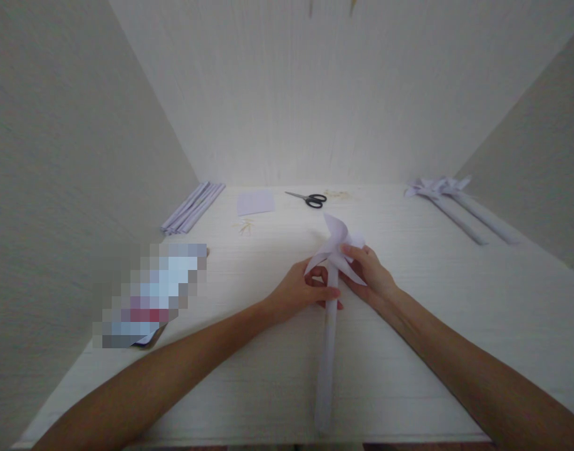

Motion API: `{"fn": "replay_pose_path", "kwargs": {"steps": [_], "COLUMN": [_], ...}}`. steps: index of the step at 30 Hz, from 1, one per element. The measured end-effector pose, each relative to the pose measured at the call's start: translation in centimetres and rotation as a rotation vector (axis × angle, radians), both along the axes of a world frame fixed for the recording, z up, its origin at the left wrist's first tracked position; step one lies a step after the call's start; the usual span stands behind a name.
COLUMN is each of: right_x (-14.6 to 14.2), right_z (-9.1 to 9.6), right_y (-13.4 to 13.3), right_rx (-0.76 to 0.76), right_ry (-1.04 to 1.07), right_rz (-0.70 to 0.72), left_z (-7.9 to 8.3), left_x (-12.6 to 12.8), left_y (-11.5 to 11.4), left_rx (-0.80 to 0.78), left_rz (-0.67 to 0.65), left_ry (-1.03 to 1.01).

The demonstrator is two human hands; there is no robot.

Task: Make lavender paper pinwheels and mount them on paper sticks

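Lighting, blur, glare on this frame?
Head view: back wall brightest low down, left wall dimmer; head view: pixelated patch masks detail at left; head view: held paper pinwheel slightly soft, no strong glare on it.

One head-worn camera looks forward and down, close above the white tabletop [249, 388].

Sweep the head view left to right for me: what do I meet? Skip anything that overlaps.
Paper rolls → paper square → scissors → right hand → two pinwheels.
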State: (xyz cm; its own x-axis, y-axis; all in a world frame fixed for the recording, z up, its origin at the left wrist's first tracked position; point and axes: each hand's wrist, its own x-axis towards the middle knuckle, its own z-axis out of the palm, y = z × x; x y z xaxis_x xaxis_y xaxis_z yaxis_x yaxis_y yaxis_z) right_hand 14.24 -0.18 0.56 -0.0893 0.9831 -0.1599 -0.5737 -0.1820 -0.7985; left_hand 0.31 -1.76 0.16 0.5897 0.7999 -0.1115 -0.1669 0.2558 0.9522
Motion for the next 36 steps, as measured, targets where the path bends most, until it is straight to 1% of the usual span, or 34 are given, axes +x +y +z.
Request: {"fn": "replay_pose_path", "kwargs": {"steps": [6, 15, 23, 26, 29, 32, 36], "right_x": [-0.1, -0.1, -0.4, -0.2, 0.0, 0.1, 0.2], "right_z": [0.1, -0.2, 0.7, 0.8, 0.9, 0.8, 0.7], "right_y": [0.0, 0.2, -0.2, -0.3, -0.2, -0.1, 0.0], "right_rx": [0.019, 0.043, 0.0, -0.005, -0.022, -0.009, 0.015], "right_ry": [-0.01, -0.012, 0.007, 0.008, 0.007, 0.0, 0.0], "right_rz": [0.002, 0.007, -0.031, -0.003, 0.058, 0.108, 0.118], "left_z": [-0.1, 0.1, 0.1, 0.1, -0.1, -0.2, -0.2], "left_x": [0.1, 0.0, 0.0, 0.0, 0.0, 0.0, 0.0], "left_y": [0.0, 0.0, 0.1, 0.1, 0.2, 0.3, 0.3], "left_rx": [-0.01, 0.018, 0.014, 0.013, 0.009, 0.009, 0.013], "left_rz": [0.001, 0.001, 0.011, 0.008, 0.006, 0.002, -0.01], "left_ry": [-0.001, -0.004, -0.024, -0.031, -0.039, -0.045, -0.052]}}
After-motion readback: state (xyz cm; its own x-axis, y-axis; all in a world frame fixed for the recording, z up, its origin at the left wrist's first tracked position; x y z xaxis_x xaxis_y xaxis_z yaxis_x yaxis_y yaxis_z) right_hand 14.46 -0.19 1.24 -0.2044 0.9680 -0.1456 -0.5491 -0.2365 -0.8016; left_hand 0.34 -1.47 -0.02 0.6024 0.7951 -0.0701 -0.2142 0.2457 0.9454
